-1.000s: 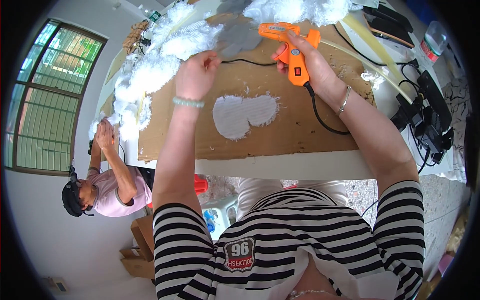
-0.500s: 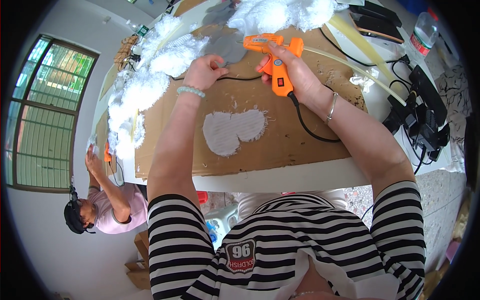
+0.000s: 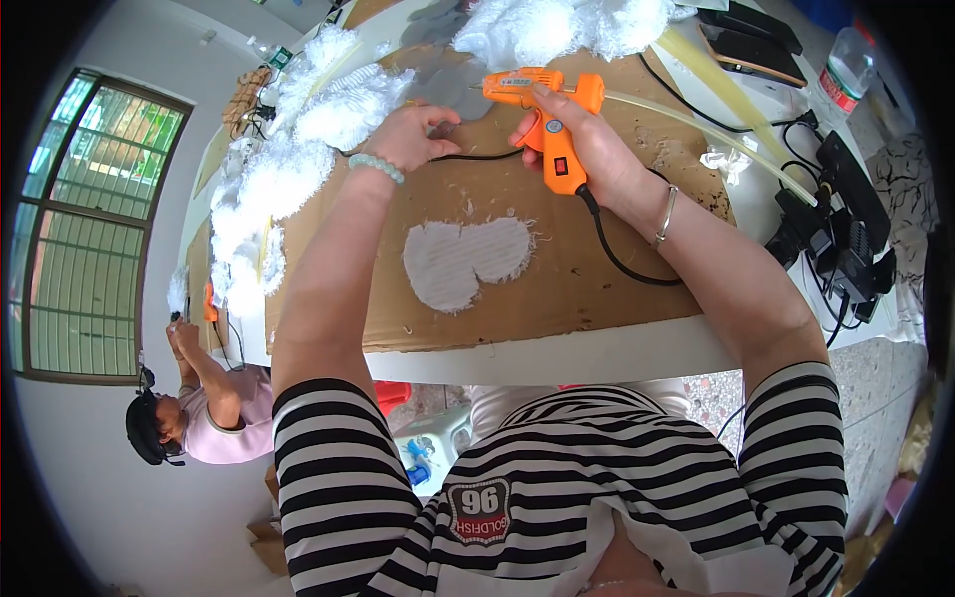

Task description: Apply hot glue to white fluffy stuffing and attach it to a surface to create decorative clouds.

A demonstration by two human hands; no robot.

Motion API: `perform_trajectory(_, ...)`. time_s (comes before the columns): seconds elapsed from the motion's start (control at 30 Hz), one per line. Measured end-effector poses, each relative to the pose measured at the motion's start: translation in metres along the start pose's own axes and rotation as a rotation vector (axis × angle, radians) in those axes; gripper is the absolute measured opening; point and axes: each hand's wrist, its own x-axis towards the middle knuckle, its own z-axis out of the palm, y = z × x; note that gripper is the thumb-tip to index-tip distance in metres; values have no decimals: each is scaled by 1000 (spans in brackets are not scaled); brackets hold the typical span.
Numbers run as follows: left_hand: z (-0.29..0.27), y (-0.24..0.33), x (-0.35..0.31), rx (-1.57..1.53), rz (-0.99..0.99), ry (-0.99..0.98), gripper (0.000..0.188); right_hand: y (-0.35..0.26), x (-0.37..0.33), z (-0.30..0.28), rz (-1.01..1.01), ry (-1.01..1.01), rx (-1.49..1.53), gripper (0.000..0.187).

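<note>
While the right hand [image 3: 589, 147] grips an orange glue gun [image 3: 564, 171] by its handle, fingers wrapped round it near the trigger, the left hand [image 3: 406, 137] is bent over the cardboard [image 3: 567, 284] with nothing visible in its grasp, its thumb and forefinger apart. The gun is raised above the far half of the cardboard, its nozzle pointing left toward some flat grey pieces [image 3: 438, 80]. The left fingers are close to these pieces too, though from this angle I can't be sure whether they touch them.

A translucent glue stick [image 3: 686, 117] runs out of the back of the gun to the right, and a black cord [image 3: 609, 247] loops down from the handle. Nearer the person, a white two-lobed cloth piece [image 3: 446, 267] with frayed edges lies flat on the cardboard, apart from both hands. The cardboard rests on a white surface [image 3: 527, 367].

White fluffy material [image 3: 271, 181] is heaped along the left side, and more lies at the far edge. To the right are a crumpled white tissue [image 3: 729, 161], black plugs and adapters [image 3: 858, 244] and a clear bottle [image 3: 847, 65]. At far left, a co-worker in a pink shirt [image 3: 227, 423] has both arms raised.
</note>
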Motion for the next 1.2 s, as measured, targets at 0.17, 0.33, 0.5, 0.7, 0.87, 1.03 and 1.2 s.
perform_trajectory(0.17,1,-6,5,34,6,-45,37,1,0,-1,-5,-7,0,39)
perform_trajectory(0.33,2,-9,12,82,142,19,28,2,2,-1,-10,-23,-2,40)
perform_trajectory(0.5,-20,-14,20,-252,59,40,21,1,4,-4,-17,-9,0,40)
perform_trajectory(0.7,-31,-23,1,-813,-81,509,16,0,2,-4,4,6,-16,41)
perform_trajectory(0.87,-44,-26,-30,-1092,-87,896,14,3,5,-2,-6,1,-25,41)
perform_trajectory(1.03,-36,38,-94,-635,79,964,15,3,5,-4,-24,12,-66,42)
perform_trajectory(1.2,17,89,-145,473,468,812,20,9,14,-9,-46,-44,12,36)
